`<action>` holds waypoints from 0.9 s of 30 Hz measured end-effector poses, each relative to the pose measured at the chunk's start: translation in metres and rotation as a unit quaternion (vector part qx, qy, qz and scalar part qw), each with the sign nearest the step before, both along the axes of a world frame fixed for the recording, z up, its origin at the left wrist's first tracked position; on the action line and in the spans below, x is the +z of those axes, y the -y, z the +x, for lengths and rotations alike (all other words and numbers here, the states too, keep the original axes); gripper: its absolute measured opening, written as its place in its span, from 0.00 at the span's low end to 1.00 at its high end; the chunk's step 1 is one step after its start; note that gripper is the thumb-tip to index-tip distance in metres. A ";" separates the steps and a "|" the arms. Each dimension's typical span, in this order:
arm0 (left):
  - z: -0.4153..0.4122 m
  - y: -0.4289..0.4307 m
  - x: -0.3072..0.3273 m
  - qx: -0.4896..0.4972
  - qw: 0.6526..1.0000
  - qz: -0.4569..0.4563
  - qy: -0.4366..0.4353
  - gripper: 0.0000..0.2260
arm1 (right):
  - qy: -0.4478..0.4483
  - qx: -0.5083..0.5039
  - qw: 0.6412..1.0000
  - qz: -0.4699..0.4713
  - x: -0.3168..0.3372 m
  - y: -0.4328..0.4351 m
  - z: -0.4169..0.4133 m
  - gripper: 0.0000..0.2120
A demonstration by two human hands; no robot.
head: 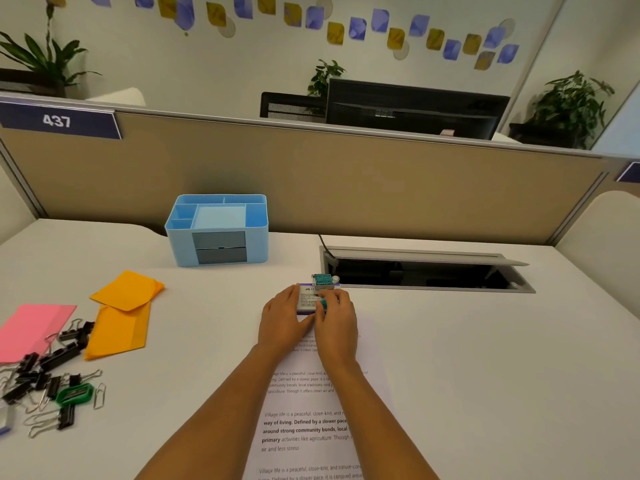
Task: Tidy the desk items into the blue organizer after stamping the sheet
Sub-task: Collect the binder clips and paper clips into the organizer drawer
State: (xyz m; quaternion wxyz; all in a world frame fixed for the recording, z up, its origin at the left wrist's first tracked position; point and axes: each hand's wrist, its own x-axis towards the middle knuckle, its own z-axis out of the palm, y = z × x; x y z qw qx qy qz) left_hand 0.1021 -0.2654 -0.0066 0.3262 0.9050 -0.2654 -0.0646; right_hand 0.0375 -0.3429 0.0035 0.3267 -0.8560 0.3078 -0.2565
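Observation:
A printed white sheet [311, 427] lies on the desk in front of me. At its far end sits a small ink pad box [306, 298] with a purple edge. My left hand [285, 318] grips the box's left side. My right hand [337, 318] pinches a teal-handled date stamp [323, 284], whose teal bands show just beyond the box. The blue organizer [218, 230] stands at the back left, several compartments open on top, grey drawers in front.
Two orange envelopes [121, 313] and a pink card [31, 327] lie at the left. Black binder clips, paper clips [45, 379] and a green clip [74, 393] are heaped near the left edge. An open cable hatch [426, 271] gapes right of the stamp. A partition backs the desk.

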 end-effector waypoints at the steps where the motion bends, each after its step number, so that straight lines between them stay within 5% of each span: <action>1: -0.001 0.000 0.001 -0.006 1.000 0.019 0.006 0.30 | -0.004 0.000 1.000 0.000 0.001 0.000 0.000 0.16; 8: -0.005 -0.010 0.019 -0.024 0.995 0.096 0.015 0.26 | -0.032 -0.001 0.999 -0.028 0.017 -0.010 -0.006 0.17; 27: -0.015 -0.221 0.057 0.102 0.989 0.019 0.105 0.13 | -0.058 0.035 0.997 -0.020 0.052 -0.199 -0.012 0.11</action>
